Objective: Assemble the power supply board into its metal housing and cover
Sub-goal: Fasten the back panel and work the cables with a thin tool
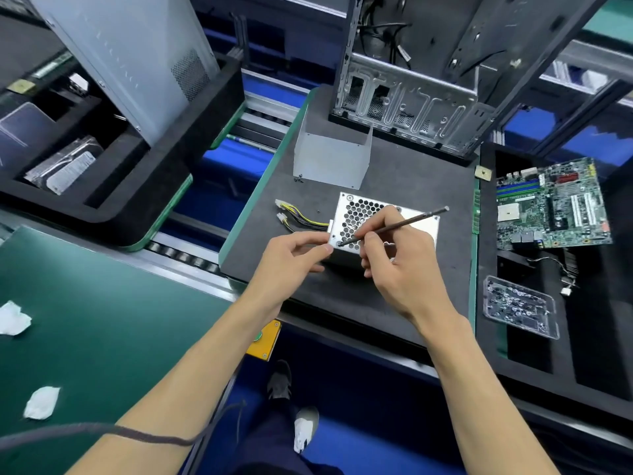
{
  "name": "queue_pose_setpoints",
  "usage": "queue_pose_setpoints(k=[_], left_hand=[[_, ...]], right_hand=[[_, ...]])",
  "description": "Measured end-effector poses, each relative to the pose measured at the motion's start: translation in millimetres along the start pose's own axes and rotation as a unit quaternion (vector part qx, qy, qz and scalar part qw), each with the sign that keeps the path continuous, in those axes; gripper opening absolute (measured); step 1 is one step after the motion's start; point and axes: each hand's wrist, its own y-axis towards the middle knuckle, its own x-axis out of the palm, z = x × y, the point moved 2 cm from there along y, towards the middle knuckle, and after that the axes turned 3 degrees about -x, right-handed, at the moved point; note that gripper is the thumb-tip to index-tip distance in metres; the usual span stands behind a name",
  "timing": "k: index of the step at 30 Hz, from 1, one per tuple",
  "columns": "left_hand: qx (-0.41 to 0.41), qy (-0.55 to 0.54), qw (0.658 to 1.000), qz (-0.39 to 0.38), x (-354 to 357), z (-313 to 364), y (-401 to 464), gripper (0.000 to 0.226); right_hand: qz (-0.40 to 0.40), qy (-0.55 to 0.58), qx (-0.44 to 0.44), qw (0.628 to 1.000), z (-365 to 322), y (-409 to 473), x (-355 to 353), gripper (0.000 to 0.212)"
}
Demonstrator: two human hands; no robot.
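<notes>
Metal housing (380, 222), between left hand (294, 257), right hand (399, 265)

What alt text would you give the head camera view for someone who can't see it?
A right hand holds a thin screwdriver to a corner screw of a perforated metal power supply housing, while the left hand steadies its corner. A motherboard lies to the right.

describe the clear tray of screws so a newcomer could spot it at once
Start at the green motherboard in the black foam tray on the right. Just nearer the person lies the clear plastic tray, the only see-through container there, full of small dark screws.
</notes>
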Motion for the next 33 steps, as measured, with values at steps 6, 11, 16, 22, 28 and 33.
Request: queue_pose_setpoints(k=[6, 11, 16, 22, 28, 33], left_hand=[[0.003, -0.001, 1.000, -0.007, -1, -2, 1, 0.021], [0.002, 0.001, 1.000, -0.014, -3, -3, 2, 0.022], [0.005, -0.001, 1.000, -0.007, -3, -4, 2, 0.020], [0.013, 0.011, 1.000, -0.013, -3, -2, 3, 0.019], [0.019, 0.030, 0.999, -0.016, -3, -1, 1, 0.018], [0.029, 0.035, 0.999, -0.004, -2, 2, 0, 0.016]], right_hand=[[-0.014, -0.029, 0.012, 0.999, -4, 1, 2, 0.012], [-0.021, -0.049, 0.016, 0.998, -6, 0, 4, 0.012], [-0.027, -0.072, -0.023, 0.997, -6, 4, 6, 0.021], [0.000, -0.073, -0.118, 0.990, -4, 8, 14, 0.023], [0.029, -0.051, -0.114, 0.992, 1, 8, 18, 0.013], [-0.010, -0.039, -0.109, 0.993, 5, 3, 13, 0.017]])
